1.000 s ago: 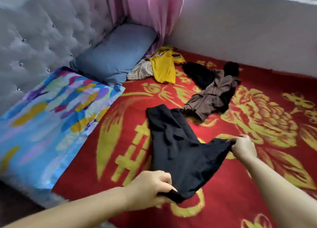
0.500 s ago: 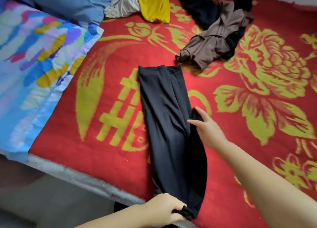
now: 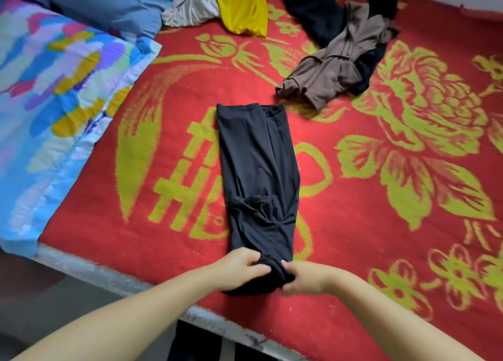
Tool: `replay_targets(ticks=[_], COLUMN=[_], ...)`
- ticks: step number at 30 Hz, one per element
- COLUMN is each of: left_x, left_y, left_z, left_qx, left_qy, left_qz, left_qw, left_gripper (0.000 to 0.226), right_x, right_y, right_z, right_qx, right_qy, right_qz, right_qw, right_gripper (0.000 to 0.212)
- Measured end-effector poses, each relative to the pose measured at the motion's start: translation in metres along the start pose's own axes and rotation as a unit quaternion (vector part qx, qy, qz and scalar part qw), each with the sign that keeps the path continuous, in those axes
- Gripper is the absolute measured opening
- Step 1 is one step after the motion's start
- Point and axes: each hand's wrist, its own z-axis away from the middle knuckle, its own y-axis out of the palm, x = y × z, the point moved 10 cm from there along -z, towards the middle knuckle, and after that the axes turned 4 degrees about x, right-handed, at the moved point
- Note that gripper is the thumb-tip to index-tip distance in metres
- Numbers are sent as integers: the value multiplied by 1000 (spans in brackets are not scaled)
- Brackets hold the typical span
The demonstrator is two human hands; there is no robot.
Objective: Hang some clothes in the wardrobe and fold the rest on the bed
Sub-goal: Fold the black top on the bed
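A black garment (image 3: 258, 175) lies folded lengthwise into a long narrow strip on the red and yellow bed cover (image 3: 394, 252). Its near end is bunched close to the bed's front edge. My left hand (image 3: 239, 268) grips that near end from the left. My right hand (image 3: 302, 277) grips the same end from the right, fingers curled into the cloth. Farther back lie a brown garment (image 3: 334, 69) over a black one (image 3: 313, 9), a yellow garment (image 3: 242, 7) and a pale grey one (image 3: 190, 9).
A multicoloured pillow (image 3: 54, 102) lies at the left, a blue pillow (image 3: 114, 4) behind it. The bed's grey front edge (image 3: 109, 276) runs diagonally below my arms, with dark floor beyond it.
The garment went from held up and spread to lying flat as a narrow strip. My right hand left its middle and came down to the near end beside my left hand.
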Motion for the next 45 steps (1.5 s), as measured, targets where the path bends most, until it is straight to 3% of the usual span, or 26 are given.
replay_targets(ticks=[2,3,5,7,9,10,12,15,18,21,25,27,29,32,34,37,41,45], left_x=[-14,-25,-48,-57,-50,-45,-35,13,66,77,64,47,49,74,99,99,90,81], left_y=[-34,-54,-107,-159,-176,-173,-136,-49,-10,-18,-28,-32,-33,-28,-22,-36,-54,-42], left_z=[-16,-25,-42,-55,-68,-72,-71,-63,-65,-73,-66,-54,-48,-50,-58,-73,-86,-73], left_qx=[-48,-76,-175,-278,-310,-312,-289,-178,-93,-87,-87,-108,-112,-97,-50,-83,-70,22], left_qy=[3,8,14,-25,-81,-87,-56,-10,-59,-76,9,75,79,21,-59,-91,-61,-43], left_qz=[-47,-63,-103,-147,-228,-289,-424,-521,-538,-537,-530,-546,-547,-549,-535,-539,-548,-471], left_qw=[998,995,979,949,920,901,857,835,836,836,844,828,826,830,841,833,831,881], left_gripper=[31,31,29,20,57,65,70,80,84,74,78,82,87,103,111,125,100,86], right_x=[0,0,-4,-12,-4,7,32,14,-32,-50,-46,-29,-21,-33,-43,-37,-39,-24], right_y=[-40,-62,-111,-153,-168,-167,-136,-62,-41,-49,-60,-66,-64,-42,-40,-57,-79,-75], right_z=[-3,-5,-6,5,15,11,-16,-64,-79,-76,-72,-62,-56,-68,-69,-66,-83,-84], right_qx=[-88,-134,-271,-439,-546,-564,-508,-341,-298,-315,-303,-338,-367,-311,-292,-300,-251,-138], right_qy=[-8,-7,-6,17,17,1,-23,27,91,123,87,54,60,80,96,78,69,58], right_qz=[-60,-89,-142,-185,-152,-93,78,268,270,249,214,237,279,345,354,361,397,355], right_qw=[994,987,952,879,824,821,857,901,911,908,925,909,885,882,883,879,880,923], right_gripper=[5,4,15,30,44,51,67,85,98,100,87,86,84,81,92,100,79,68])
